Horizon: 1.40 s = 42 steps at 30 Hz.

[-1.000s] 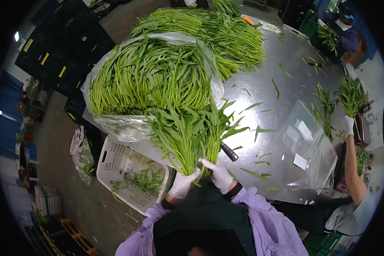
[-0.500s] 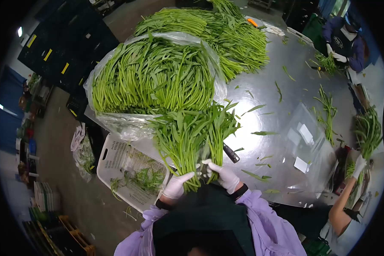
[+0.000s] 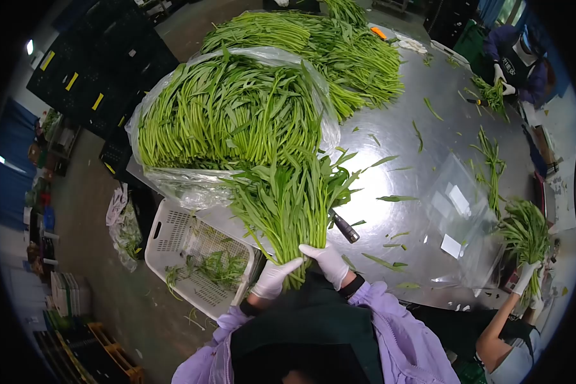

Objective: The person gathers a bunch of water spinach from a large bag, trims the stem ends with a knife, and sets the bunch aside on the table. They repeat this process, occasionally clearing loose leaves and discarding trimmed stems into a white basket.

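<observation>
A bunch of leafy water spinach (image 3: 291,205) is gathered between my two white-gloved hands at the near edge of the table. My left hand (image 3: 275,280) wraps the stem ends from the left side. From the right, my right hand (image 3: 328,264) closes round the same stems, its thumb near the left hand's. A dark-handled knife (image 3: 344,227) lies just right of the bunch, its blade mostly hidden under the leaves. Behind the bunch, a large heap of water spinach (image 3: 230,115) fills an open clear plastic bag (image 3: 185,187).
More greens (image 3: 358,57) lie behind the bag. A white basket (image 3: 157,240) with scraps stands at the left. Plastic bags (image 3: 441,205) lie on the metal table (image 3: 390,137). One co-worker's gloved hand (image 3: 528,275) holds greens at right; another person (image 3: 518,61) trims at the far right.
The two parted clumps are now together in one bunch, and my right hand has moved left against it. The near co-worker's greens have moved left and down.
</observation>
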Each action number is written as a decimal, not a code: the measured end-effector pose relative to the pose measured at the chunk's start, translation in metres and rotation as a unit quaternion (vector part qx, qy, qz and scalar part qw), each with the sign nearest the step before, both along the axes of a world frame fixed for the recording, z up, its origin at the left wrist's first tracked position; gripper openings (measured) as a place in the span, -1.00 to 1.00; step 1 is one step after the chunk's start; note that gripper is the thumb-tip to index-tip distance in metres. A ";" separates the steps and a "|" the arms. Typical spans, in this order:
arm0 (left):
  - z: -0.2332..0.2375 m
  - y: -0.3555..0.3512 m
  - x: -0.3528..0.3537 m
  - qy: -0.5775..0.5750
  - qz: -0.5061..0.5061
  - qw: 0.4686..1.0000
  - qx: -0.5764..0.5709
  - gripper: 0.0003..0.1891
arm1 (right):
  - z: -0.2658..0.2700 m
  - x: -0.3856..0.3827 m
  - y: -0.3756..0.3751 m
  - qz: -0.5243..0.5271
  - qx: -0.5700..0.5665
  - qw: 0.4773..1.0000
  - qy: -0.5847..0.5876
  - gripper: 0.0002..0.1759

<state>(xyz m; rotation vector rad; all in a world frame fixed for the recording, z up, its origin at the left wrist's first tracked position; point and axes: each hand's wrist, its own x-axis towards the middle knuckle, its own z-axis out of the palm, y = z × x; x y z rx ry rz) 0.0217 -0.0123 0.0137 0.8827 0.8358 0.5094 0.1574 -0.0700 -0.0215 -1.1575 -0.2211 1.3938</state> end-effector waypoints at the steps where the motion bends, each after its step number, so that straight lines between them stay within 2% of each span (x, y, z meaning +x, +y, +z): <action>1: 0.002 0.000 0.001 -0.013 -0.017 1.000 0.005 -0.60 | 0.001 -0.001 0.000 -0.010 0.008 1.000 0.011 -0.74; 5: -0.001 -0.001 0.001 0.009 -0.015 1.000 0.009 -0.58 | -0.003 0.001 -0.003 0.001 0.003 1.000 -0.005 -0.70; 8: 0.005 -0.001 0.003 -0.009 0.041 0.998 -0.042 -0.59 | -0.009 0.005 -0.006 0.049 0.015 0.998 0.032 -0.70; 10: 0.007 0.000 0.005 -0.017 0.073 0.997 -0.026 -0.61 | 0.006 0.000 -0.003 -0.023 0.020 0.999 0.030 -0.78; 11: 0.006 0.000 0.005 -0.018 0.073 0.997 -0.026 -0.61 | 0.006 0.000 -0.004 -0.022 0.020 0.999 0.030 -0.78; 13: 0.003 -0.001 0.003 -0.031 0.104 0.993 -0.052 -0.65 | 0.006 0.001 -0.006 0.012 0.019 0.999 -0.036 -0.82; 17: -0.010 0.001 -0.004 -0.022 0.076 0.995 -0.068 -0.67 | 0.006 0.003 -0.006 0.034 0.026 0.998 -0.053 -0.83; 20: -0.010 0.003 -0.003 -0.057 0.105 0.990 -0.071 -0.69 | 0.013 0.006 -0.009 0.050 0.051 0.996 -0.046 -0.78; 23: -0.002 0.014 -0.006 -0.058 0.136 0.988 -0.053 -0.69 | 0.020 0.022 -0.021 0.112 0.067 0.991 -0.008 -0.73; 25: 0.008 0.016 -0.009 -0.052 0.116 0.990 -0.054 -0.66 | 0.029 0.041 -0.031 0.190 0.193 0.961 0.063 -0.70; 27: 0.001 0.014 -0.012 -0.049 0.091 0.994 -0.044 -0.63 | 0.038 0.056 -0.031 0.177 0.187 0.964 0.072 -0.71; 28: -0.001 0.013 -0.012 -0.051 0.071 0.995 -0.051 -0.62 | 0.037 0.063 -0.027 0.156 0.104 0.976 -0.106 -0.70; 29: -0.002 0.014 -0.011 -0.055 0.050 0.996 -0.058 -0.61 | 0.037 0.068 -0.024 0.128 0.018 0.951 -0.280 -0.70; 30: 0.004 0.015 -0.009 -0.044 0.047 0.996 -0.060 -0.59 | 0.040 0.070 -0.022 0.126 0.018 0.951 -0.283 -0.70; 33: -0.001 0.017 -0.011 -0.022 0.037 0.999 -0.025 -0.58 | 0.050 0.067 -0.019 0.042 -0.036 0.984 -0.172 -0.75; 35: 0.003 0.016 -0.008 -0.018 0.026 0.999 -0.037 -0.57 | 0.055 0.048 -0.014 0.038 -0.010 0.996 -0.085 -0.80; 37: 0.000 0.013 -0.001 -0.044 0.047 0.997 -0.053 -0.58 | 0.038 0.027 -0.007 0.067 0.048 0.995 -0.060 -0.78; 40: -0.001 0.007 0.004 -0.066 0.069 0.990 -0.100 -0.58 | 0.026 -0.004 0.002 0.054 0.060 0.972 -0.219 -0.76; 41: 0.000 0.007 0.004 -0.064 0.071 0.990 -0.099 -0.58 | 0.025 -0.005 0.002 0.055 0.061 0.973 -0.217 -0.76; 42: 0.002 0.007 0.005 -0.090 0.094 0.985 -0.113 -0.60 | 0.030 -0.004 0.004 0.069 0.075 0.954 -0.281 -0.76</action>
